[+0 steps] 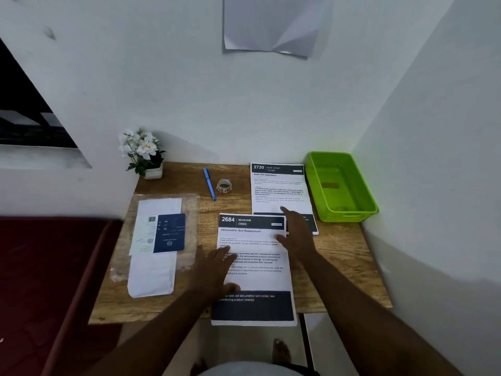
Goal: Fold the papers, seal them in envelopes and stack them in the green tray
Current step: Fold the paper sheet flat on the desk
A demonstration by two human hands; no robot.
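Both hands lie flat and open on printed sheets at the lower centre of the frame, gripping nothing. The left hand (217,263) presses its spread fingers on the left side of the nearest paper (253,270), a sheet headed 2684 whose bottom edge hangs slightly past the front edge of the surface (339,256). The right hand (294,230) reaches further up, with straight fingers resting across the top right corner of that sheet and onto the lower part of a second paper (279,189), headed 2720, which lies just above and to the right.

The wooden surface fills the middle of the frame. On its left side sits a clear plastic packet (162,237) holding white envelopes (151,272) and a dark blue printed insert. At the right edge, just beside the second paper, stands the green tray (352,210), which looks empty. Smaller items sit toward the upper centre of the surface: a small pot of white flowers (143,153) at the back left corner, a blue pen (209,183), and a small roll of tape (224,185) next to it.

Judging from this layout, the task is at its very start. Both papers are still flat and unfolded, the envelopes appear still in their packet, and nothing is stacked in the tray. All folding, sealing and stacking remain to be done, probably beginning with the nearest sheet.
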